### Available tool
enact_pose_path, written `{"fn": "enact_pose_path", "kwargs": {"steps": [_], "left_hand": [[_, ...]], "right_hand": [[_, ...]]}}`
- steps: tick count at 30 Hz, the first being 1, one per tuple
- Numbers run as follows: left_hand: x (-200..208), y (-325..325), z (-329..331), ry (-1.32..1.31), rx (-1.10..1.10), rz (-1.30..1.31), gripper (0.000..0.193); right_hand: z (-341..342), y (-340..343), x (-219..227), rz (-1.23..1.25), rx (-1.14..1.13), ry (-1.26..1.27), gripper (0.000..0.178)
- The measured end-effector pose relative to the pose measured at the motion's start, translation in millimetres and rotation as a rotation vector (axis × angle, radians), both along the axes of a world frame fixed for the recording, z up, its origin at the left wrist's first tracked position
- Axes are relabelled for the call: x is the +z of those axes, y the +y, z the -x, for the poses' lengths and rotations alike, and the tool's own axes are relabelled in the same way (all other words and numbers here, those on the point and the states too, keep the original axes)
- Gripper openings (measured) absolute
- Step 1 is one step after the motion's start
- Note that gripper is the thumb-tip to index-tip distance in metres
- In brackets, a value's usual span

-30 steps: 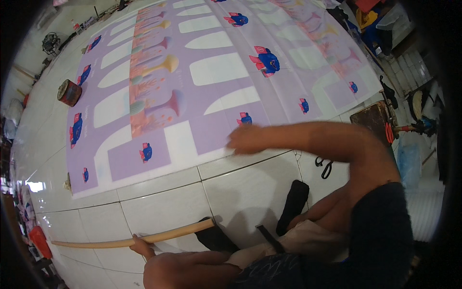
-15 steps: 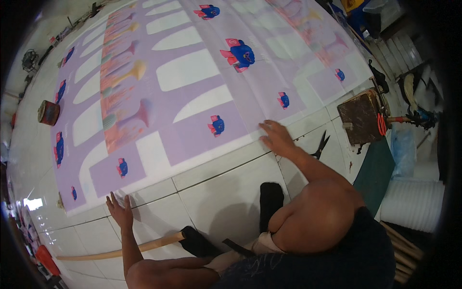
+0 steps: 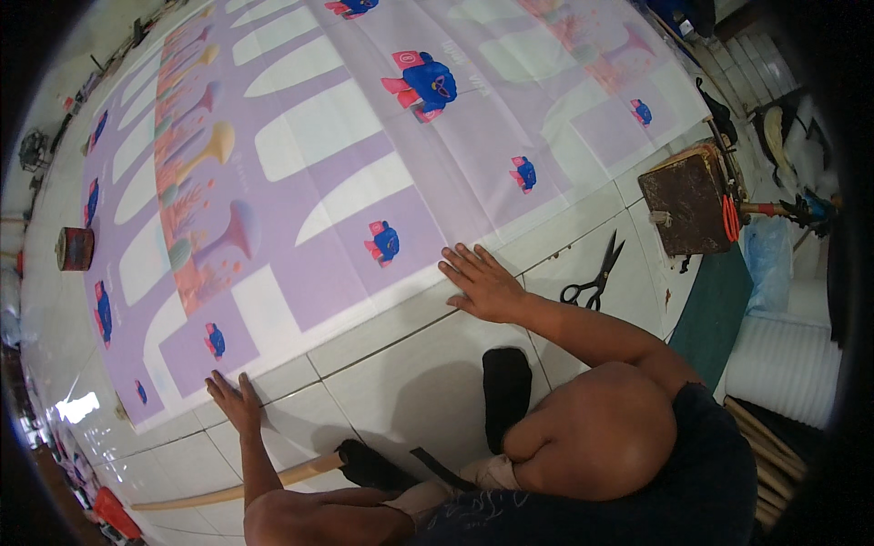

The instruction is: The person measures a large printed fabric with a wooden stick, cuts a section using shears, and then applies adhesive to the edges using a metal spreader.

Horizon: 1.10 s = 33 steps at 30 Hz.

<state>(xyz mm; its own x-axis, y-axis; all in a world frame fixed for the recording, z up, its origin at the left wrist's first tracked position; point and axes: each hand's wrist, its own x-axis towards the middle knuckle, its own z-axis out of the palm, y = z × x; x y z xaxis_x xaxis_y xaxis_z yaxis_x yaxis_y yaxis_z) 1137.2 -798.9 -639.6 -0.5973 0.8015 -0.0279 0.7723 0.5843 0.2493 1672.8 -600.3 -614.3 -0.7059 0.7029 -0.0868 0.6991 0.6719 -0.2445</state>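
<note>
A large printed sheet (image 3: pixel 314 278), lilac with white shapes and small blue-and-pink cartoon figures, lies spread over the tiled floor. On its near white edge rests my right hand (image 3: pixel 482 284), palm down with the fingers outstretched. My left hand (image 3: pixel 238 403) touches the same edge further left, beside a small printed figure, its fingers apart. Neither hand grips anything. Black-handled scissors (image 3: pixel 596 278) lie on the tiles right of my right hand, blades spread apart.
A round tin (image 3: pixel 75 248) stands on the sheet's far left. At right are a worn brown box (image 3: pixel 685 202), a green mat (image 3: pixel 712 314) and a white foam roll (image 3: pixel 785 369). A wooden stick (image 3: pixel 300 470) lies near my left foot. My black-socked feet (image 3: pixel 506 391) rest on the tiles.
My right hand has slid left along the sheet's edge and now lies flatter. The scissors, partly behind my arm before, show fully. My left hand stays at the edge; the view has shifted slightly.
</note>
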Motion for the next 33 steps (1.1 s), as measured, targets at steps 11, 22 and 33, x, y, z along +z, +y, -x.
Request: {"fn": "enact_pose_path", "kwargs": {"steps": [11, 22, 33], "left_hand": [[-7.6, -13.4, 14.4, -0.061, -0.003, -0.073, 0.078], [1.0, 6.2, 5.5, 0.062, 0.038, 0.096, 0.088], [5.5, 4.2, -4.3, 0.033, 0.059, 0.078, 0.089]], "right_hand": [[-2.2, 5.0, 2.9, 0.047, 0.012, -0.025, 0.066], [32.6, -2.9, 11.2, 0.048, 0.073, -0.046, 0.069], [26.1, -5.2, 9.8, 0.008, 0.072, -0.062, 0.068]]}}
